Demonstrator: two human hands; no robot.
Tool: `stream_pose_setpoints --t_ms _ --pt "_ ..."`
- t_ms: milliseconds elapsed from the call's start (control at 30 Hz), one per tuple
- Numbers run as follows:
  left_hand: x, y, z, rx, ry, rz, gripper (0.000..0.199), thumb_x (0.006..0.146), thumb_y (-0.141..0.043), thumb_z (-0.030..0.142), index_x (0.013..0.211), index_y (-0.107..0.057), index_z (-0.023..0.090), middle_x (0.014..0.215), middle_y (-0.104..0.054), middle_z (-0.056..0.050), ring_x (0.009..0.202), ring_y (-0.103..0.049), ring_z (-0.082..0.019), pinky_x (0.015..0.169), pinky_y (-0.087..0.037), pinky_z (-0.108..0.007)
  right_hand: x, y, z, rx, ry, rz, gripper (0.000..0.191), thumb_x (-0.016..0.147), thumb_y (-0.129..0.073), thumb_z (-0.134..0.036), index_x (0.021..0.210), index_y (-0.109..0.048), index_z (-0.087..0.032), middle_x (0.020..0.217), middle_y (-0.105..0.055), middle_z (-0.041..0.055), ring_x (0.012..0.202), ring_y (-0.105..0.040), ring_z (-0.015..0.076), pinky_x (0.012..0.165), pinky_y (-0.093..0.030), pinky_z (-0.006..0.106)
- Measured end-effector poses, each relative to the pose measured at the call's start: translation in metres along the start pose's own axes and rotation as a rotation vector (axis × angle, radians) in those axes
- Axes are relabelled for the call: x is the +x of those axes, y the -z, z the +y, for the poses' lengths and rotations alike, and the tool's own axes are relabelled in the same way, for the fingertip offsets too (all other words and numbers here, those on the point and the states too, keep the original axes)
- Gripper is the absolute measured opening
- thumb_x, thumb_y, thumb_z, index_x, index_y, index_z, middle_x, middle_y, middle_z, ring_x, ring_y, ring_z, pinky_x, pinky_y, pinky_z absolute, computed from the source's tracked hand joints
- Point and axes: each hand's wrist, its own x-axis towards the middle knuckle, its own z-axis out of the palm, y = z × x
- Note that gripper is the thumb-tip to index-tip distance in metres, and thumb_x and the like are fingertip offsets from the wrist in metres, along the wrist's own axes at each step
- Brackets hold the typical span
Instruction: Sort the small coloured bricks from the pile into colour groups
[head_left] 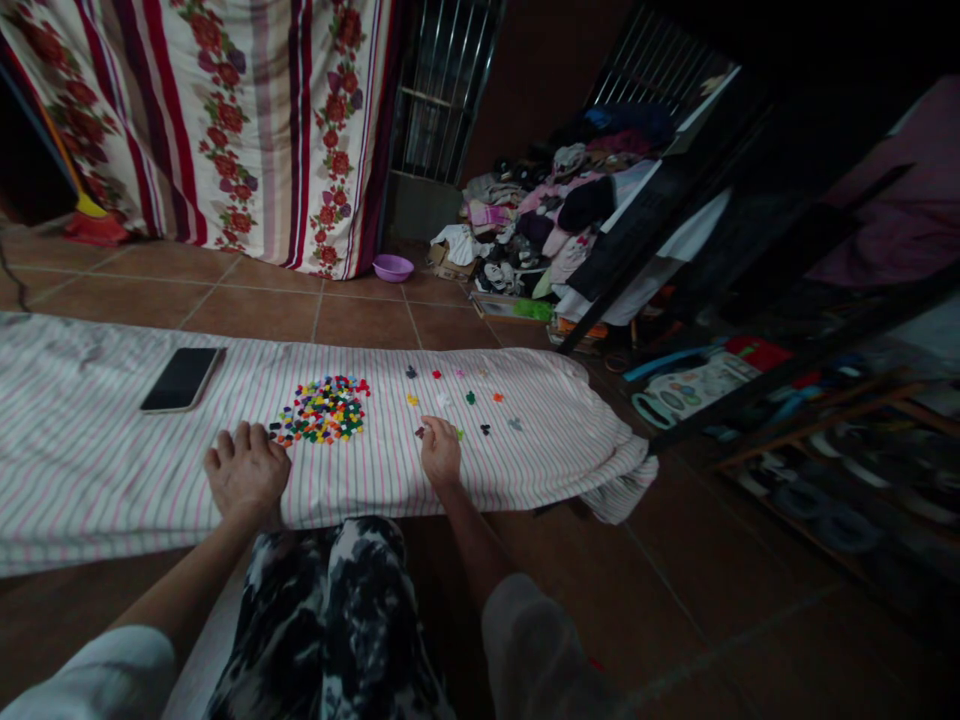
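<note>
Many small pieces in mixed colours lie in a loose pile of beads on the striped cloth. My left hand rests on the cloth, palm down with nothing in it, its thumb side beside the pile's near left edge. My right hand is closed, its fingertips down at a small dark red cluster; whatever they pinch is too small to make out. Around it sit little one-colour groups: a yellow cluster, a white cluster, a dark green cluster, a grey cluster and several more.
A phone lies on the cloth left of the pile. Beyond, on the tiled floor, are a purple basin, a red dustpan and a heap of clothes. A flowered curtain hangs behind. Shelving stands at the right.
</note>
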Motion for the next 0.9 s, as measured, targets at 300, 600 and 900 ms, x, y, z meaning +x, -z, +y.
stream_pose_setpoints --t_ms 300,600,900 --pt "-0.001 -0.003 -0.001 -0.027 0.004 0.006 0.042 0.086 -0.034 0.027 0.118 -0.058 0.015 0.128 -0.056 -0.015 0.127 -0.039 -0.033 0.101 -0.028 -0.048 -0.002 -0.005 0.006 0.033 -0.039 0.064 0.038 0.083 -0.032 -0.010 0.106 -0.063 -0.017 0.104 -0.065 0.0115 0.102 -0.056 0.0231 0.092 -0.043 0.040" --pt "-0.001 -0.008 -0.004 -0.018 -0.004 0.021 0.040 0.088 -0.031 0.029 0.114 -0.058 0.015 0.130 -0.055 -0.014 0.128 -0.039 -0.031 0.103 -0.028 -0.047 -0.002 -0.002 0.004 0.040 -0.012 0.127 0.036 0.087 -0.031 -0.014 0.104 -0.063 -0.017 0.102 -0.066 0.0105 0.100 -0.058 0.0213 0.093 -0.046 0.038" --pt "0.000 -0.006 -0.004 -0.044 0.001 0.028 0.039 0.086 -0.034 0.028 0.113 -0.059 0.014 0.126 -0.057 -0.015 0.127 -0.039 -0.032 0.104 -0.026 -0.048 -0.002 0.004 -0.013 0.082 0.135 0.136 0.031 0.090 -0.038 -0.020 0.104 -0.065 -0.018 0.104 -0.065 0.0112 0.101 -0.058 0.0210 0.092 -0.048 0.038"
